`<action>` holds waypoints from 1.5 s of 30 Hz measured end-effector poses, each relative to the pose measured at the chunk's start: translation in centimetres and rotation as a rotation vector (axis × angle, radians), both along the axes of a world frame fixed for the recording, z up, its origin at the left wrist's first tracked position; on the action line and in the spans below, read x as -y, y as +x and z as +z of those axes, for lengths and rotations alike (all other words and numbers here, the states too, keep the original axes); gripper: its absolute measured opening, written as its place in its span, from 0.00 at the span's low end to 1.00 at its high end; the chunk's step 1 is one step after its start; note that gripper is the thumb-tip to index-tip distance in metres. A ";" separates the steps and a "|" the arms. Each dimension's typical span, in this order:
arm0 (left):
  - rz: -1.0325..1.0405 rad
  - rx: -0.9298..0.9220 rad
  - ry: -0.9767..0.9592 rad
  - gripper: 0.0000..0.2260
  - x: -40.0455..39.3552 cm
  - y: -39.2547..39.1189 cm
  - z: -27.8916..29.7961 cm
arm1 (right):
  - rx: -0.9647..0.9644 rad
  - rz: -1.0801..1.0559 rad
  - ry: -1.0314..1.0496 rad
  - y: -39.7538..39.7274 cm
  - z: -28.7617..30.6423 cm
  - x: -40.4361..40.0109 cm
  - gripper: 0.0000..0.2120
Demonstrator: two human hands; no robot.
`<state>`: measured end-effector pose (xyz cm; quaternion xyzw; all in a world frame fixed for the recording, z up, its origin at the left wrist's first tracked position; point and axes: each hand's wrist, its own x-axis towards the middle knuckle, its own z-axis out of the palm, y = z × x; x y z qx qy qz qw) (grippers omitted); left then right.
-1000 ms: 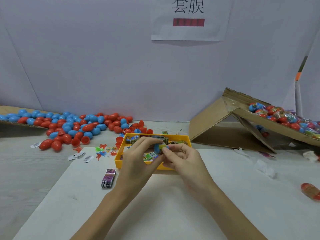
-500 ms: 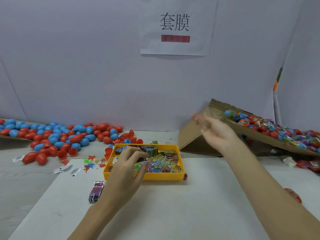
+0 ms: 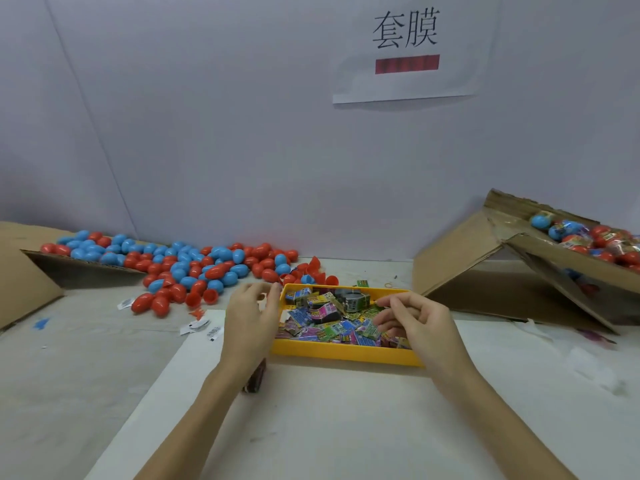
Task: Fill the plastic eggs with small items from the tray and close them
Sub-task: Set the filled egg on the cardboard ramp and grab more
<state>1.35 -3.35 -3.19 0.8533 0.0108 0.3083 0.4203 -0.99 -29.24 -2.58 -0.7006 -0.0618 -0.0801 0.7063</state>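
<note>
- Spreading across the whole lower part of the frame, a pale table [image 3: 69, 368] carries a white sheet [image 3: 346, 427] at lower centre.
- Propped at the right edge, a tilted cardboard box [image 3: 460, 258] holds a heap of wrapped eggs [image 3: 588, 237] in its upper right corner.
- Lying at centre left, a pile of red and blue plastic eggs [image 3: 194, 265] spills out of a second cardboard flap [image 3: 20, 271] at the far left edge.
- Hanging at upper centre right, a paper sign [image 3: 405, 46] on the wall shows printed characters over a red bar.
- Sitting at the middle of the frame on the white sheet, a yellow tray [image 3: 346, 355] is full of small colourful packets [image 3: 332, 323].
- Hovering at the tray's left rim, the left hand [image 3: 249, 323] has fingers loosely curled and slightly apart, holding nothing visible.
- Reaching over the tray's right side, the right hand [image 3: 419, 323] has fingers bent down toward the packets; whether they pinch one cannot be told.
- Peeking out beneath the left wrist, a small dark packet [image 3: 254, 381] lies on the sheet.
- Scattered left of the tray are small white paper labels [image 3: 197, 327].
</note>
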 end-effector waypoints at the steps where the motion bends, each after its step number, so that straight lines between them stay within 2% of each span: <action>1: 0.079 -0.044 -0.028 0.11 -1.4 1.2 -0.1 | 0.004 -0.002 -0.019 0.0 0.0 -0.1 0.11; 2: 0.164 -0.093 0.008 0.12 -2.8 2.5 -0.2 | 0.006 -0.005 -0.026 0.0 0.0 -0.2 0.11; 6: 0.438 -0.376 0.399 0.18 -8.3 6.4 -0.7 | 0.015 -0.010 -0.041 0.0 0.1 -0.2 0.11; 8: 0.420 -0.409 0.524 0.22 -10.4 7.7 -0.8 | 0.024 -0.010 -0.038 0.0 0.0 -0.2 0.11; 12: 0.214 -0.362 0.759 0.25 -12.1 9.9 -0.7 | 0.027 -0.014 -0.037 0.3 -0.3 -0.2 0.11; 14: 0.215 -0.385 0.806 0.23 -11.8 10.4 -1.0 | 0.026 -0.016 -0.036 0.4 -0.3 -0.2 0.11; 17: 0.230 -0.317 0.814 0.21 -10.9 10.2 -1.5 | 0.027 -0.015 -0.030 0.5 -0.4 -0.2 0.11; 21: 0.130 -0.327 0.695 0.20 -8.9 9.1 -0.8 | 0.032 -0.020 -0.038 0.5 -0.5 -0.2 0.11; 24: 0.071 -0.227 0.463 0.18 -6.4 7.1 0.2 | 0.033 -0.025 -0.033 0.4 -0.4 -0.3 0.11; 26: -0.046 -0.154 0.359 0.15 -4.2 5.4 0.9 | 0.036 -0.025 -0.037 0.3 -0.3 -0.3 0.11; 29: -0.212 -0.070 0.307 0.14 -1.2 2.6 1.2 | 0.033 -0.030 -0.036 0.1 -0.2 -0.3 0.11; 34: -0.282 0.091 0.288 0.18 3.2 -1.7 0.9 | 0.050 -0.036 -0.069 -0.1 -0.2 -0.4 0.11; 37: -0.349 0.107 0.197 0.18 5.3 -3.1 0.9 | 0.078 -0.061 -0.124 -0.1 -0.2 -0.6 0.10; 40: -0.412 0.081 0.088 0.13 6.4 -4.0 0.7 | 0.150 -0.099 -0.184 -0.8 -0.5 -1.1 0.09; 45: -0.524 0.004 -0.229 0.11 6.8 -4.7 1.0 | 0.380 -0.078 -0.438 -2.7 -0.5 -2.2 0.22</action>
